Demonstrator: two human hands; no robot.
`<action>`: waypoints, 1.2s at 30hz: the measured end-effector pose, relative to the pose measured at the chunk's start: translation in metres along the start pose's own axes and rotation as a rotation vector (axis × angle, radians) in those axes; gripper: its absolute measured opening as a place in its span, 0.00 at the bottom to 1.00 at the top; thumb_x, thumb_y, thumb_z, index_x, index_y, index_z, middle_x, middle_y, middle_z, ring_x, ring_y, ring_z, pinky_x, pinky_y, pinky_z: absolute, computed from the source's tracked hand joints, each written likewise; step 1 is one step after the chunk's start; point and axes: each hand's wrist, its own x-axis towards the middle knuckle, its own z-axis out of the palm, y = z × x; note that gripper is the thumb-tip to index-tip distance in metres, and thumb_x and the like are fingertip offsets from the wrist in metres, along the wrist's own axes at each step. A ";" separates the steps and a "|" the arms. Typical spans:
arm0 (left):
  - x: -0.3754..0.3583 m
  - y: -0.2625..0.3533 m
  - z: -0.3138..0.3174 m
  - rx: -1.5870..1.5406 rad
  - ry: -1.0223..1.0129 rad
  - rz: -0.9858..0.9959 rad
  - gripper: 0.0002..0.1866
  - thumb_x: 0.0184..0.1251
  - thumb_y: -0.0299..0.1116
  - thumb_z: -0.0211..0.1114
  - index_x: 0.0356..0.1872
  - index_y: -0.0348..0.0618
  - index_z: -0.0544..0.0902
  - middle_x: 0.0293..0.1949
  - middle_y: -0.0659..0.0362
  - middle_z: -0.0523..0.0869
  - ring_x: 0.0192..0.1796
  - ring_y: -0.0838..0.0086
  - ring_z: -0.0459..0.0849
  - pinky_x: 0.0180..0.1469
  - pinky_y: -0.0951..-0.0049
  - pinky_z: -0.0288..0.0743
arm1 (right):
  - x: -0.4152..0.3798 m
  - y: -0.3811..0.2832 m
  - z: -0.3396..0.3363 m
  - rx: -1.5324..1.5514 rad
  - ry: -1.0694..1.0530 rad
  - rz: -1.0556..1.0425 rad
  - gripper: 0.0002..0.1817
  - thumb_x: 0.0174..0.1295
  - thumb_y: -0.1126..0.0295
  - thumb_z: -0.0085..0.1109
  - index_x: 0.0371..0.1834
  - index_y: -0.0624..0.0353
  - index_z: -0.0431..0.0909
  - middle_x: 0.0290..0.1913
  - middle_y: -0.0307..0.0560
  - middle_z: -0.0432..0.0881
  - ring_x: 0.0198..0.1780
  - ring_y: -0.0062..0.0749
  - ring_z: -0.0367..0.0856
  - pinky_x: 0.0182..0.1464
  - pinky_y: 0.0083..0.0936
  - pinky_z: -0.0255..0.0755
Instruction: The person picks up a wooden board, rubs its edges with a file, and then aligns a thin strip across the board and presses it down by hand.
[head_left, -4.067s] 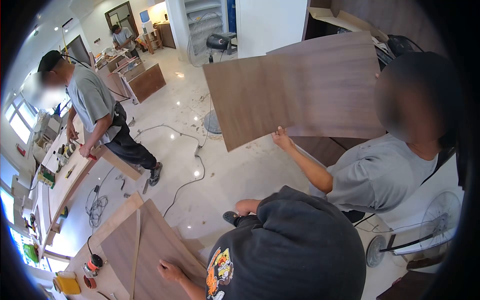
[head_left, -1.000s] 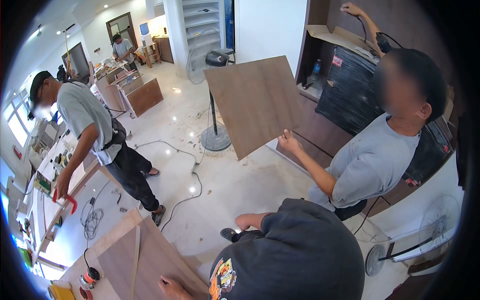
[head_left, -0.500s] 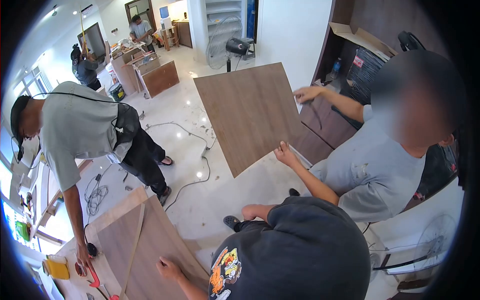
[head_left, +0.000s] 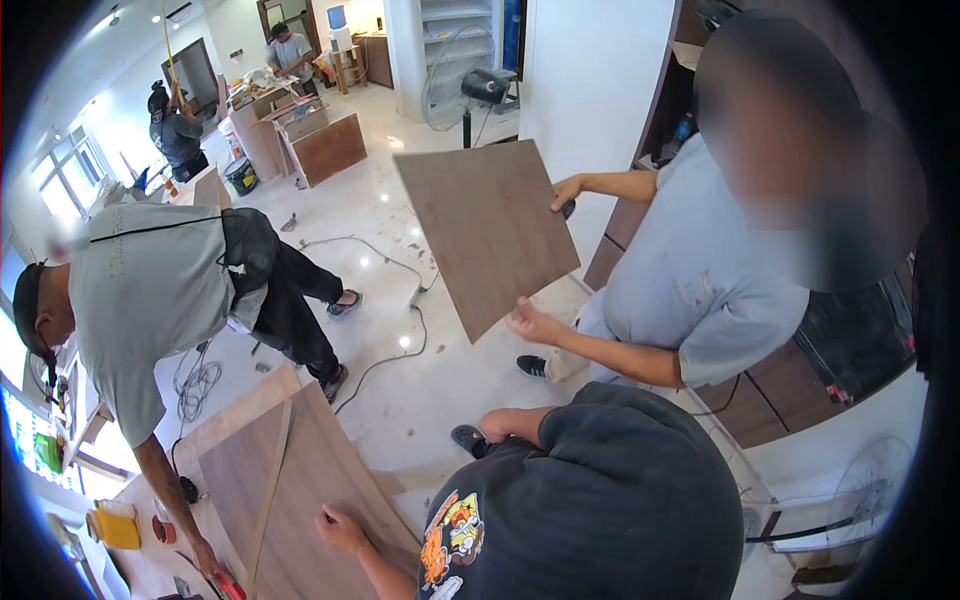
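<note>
My left hand point(head_left: 343, 528) rests over the brown wood-grain panel point(head_left: 335, 470), fingers curled. A small dark spot shows at its fingertips, and I cannot make out whether it is a held object. A thin pale strip of wood point(head_left: 272, 490) lies along the panel, to the left of this hand. Beneath the panel's far edge is a lighter board point(head_left: 258, 393). My dark shirt point(head_left: 610, 500) fills the bottom middle. My bent right elbow point(head_left: 508, 425) shows past the sleeve, while the right hand is hidden.
At right, a co-worker holds a brown square board point(head_left: 490, 235) with two hands. Another bends at left, a hand at a red-handled tool point(head_left: 230, 587). A yellow jar point(head_left: 117, 528) stands near. Cables point(head_left: 405, 345), a fan point(head_left: 485, 87) and wooden cabinet parts point(head_left: 328, 150) occupy the floor.
The right co-worker has stepped closer and brought the board slightly left and lower. The left co-worker's hand has moved toward me, along with the red-handled tool. My left hand has stayed put.
</note>
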 end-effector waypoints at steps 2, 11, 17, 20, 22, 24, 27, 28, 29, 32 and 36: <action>0.000 0.002 -0.001 0.014 -0.003 -0.003 0.17 0.68 0.43 0.60 0.35 0.36 0.82 0.31 0.47 0.84 0.33 0.55 0.81 0.36 0.57 0.72 | 0.004 -0.007 -0.001 -0.085 -0.025 -0.050 0.18 0.58 0.58 0.62 0.43 0.61 0.85 0.45 0.58 0.84 0.49 0.51 0.82 0.51 0.42 0.74; -0.002 0.011 -0.006 -0.023 0.000 0.003 0.17 0.68 0.43 0.59 0.33 0.35 0.81 0.29 0.48 0.83 0.31 0.56 0.79 0.35 0.58 0.72 | 0.030 0.001 0.018 -0.103 0.000 -0.106 0.17 0.60 0.58 0.62 0.43 0.59 0.85 0.45 0.56 0.85 0.48 0.50 0.82 0.50 0.43 0.74; -0.003 0.010 -0.005 -0.040 0.010 -0.017 0.17 0.68 0.41 0.60 0.30 0.35 0.80 0.27 0.48 0.82 0.30 0.57 0.79 0.33 0.59 0.71 | 0.030 -0.009 0.020 -0.154 -0.057 -0.145 0.17 0.59 0.58 0.61 0.43 0.59 0.85 0.43 0.57 0.85 0.47 0.52 0.82 0.49 0.43 0.74; -0.001 0.003 0.000 -0.035 0.013 0.001 0.17 0.68 0.41 0.60 0.29 0.35 0.80 0.27 0.48 0.81 0.29 0.57 0.78 0.33 0.59 0.71 | 0.030 -0.016 0.020 -0.178 -0.086 -0.177 0.17 0.58 0.58 0.62 0.42 0.59 0.85 0.43 0.57 0.85 0.47 0.52 0.82 0.49 0.44 0.74; 0.000 0.002 0.000 -0.027 0.021 0.020 0.17 0.68 0.41 0.60 0.29 0.35 0.79 0.27 0.48 0.81 0.29 0.57 0.78 0.33 0.59 0.71 | 0.027 -0.022 0.018 -0.192 -0.097 -0.180 0.17 0.58 0.58 0.62 0.42 0.60 0.85 0.43 0.57 0.85 0.48 0.52 0.82 0.49 0.44 0.74; -0.001 0.002 -0.001 -0.028 0.014 0.009 0.17 0.68 0.41 0.60 0.28 0.35 0.79 0.26 0.48 0.81 0.29 0.56 0.78 0.32 0.59 0.71 | 0.026 -0.025 0.017 -0.202 -0.101 -0.178 0.17 0.58 0.59 0.62 0.42 0.60 0.85 0.43 0.57 0.85 0.48 0.52 0.82 0.49 0.44 0.74; 0.000 0.007 -0.003 -0.018 0.020 -0.006 0.16 0.68 0.41 0.60 0.28 0.36 0.79 0.25 0.49 0.80 0.28 0.56 0.78 0.32 0.59 0.71 | 0.028 -0.025 0.020 -0.199 -0.046 -0.131 0.17 0.58 0.59 0.62 0.43 0.60 0.85 0.43 0.56 0.85 0.48 0.51 0.82 0.49 0.44 0.74; -0.001 0.007 -0.004 -0.011 0.025 -0.013 0.16 0.68 0.41 0.60 0.28 0.37 0.78 0.25 0.50 0.80 0.28 0.56 0.78 0.32 0.59 0.71 | 0.031 -0.023 0.021 -0.217 -0.075 -0.146 0.17 0.58 0.59 0.62 0.43 0.60 0.85 0.44 0.56 0.85 0.48 0.51 0.83 0.49 0.44 0.74; -0.001 0.005 -0.003 -0.020 0.035 -0.003 0.16 0.68 0.41 0.60 0.28 0.37 0.78 0.25 0.50 0.80 0.28 0.57 0.78 0.32 0.59 0.71 | 0.034 -0.022 0.021 -0.236 -0.104 -0.162 0.17 0.58 0.59 0.62 0.43 0.59 0.85 0.44 0.56 0.85 0.49 0.50 0.83 0.49 0.44 0.74; 0.000 0.002 -0.001 -0.046 0.048 0.011 0.16 0.67 0.42 0.61 0.28 0.38 0.78 0.24 0.52 0.79 0.27 0.58 0.77 0.31 0.59 0.70 | 0.034 -0.024 0.020 -0.245 -0.132 -0.150 0.16 0.57 0.59 0.62 0.44 0.58 0.85 0.44 0.55 0.85 0.48 0.50 0.83 0.49 0.44 0.74; 0.001 0.000 -0.001 -0.034 0.037 0.006 0.15 0.66 0.42 0.62 0.27 0.40 0.78 0.24 0.53 0.79 0.26 0.59 0.77 0.30 0.60 0.70 | 0.029 -0.026 0.021 -0.228 -0.127 -0.107 0.17 0.54 0.58 0.64 0.44 0.55 0.85 0.44 0.53 0.85 0.47 0.50 0.83 0.49 0.43 0.74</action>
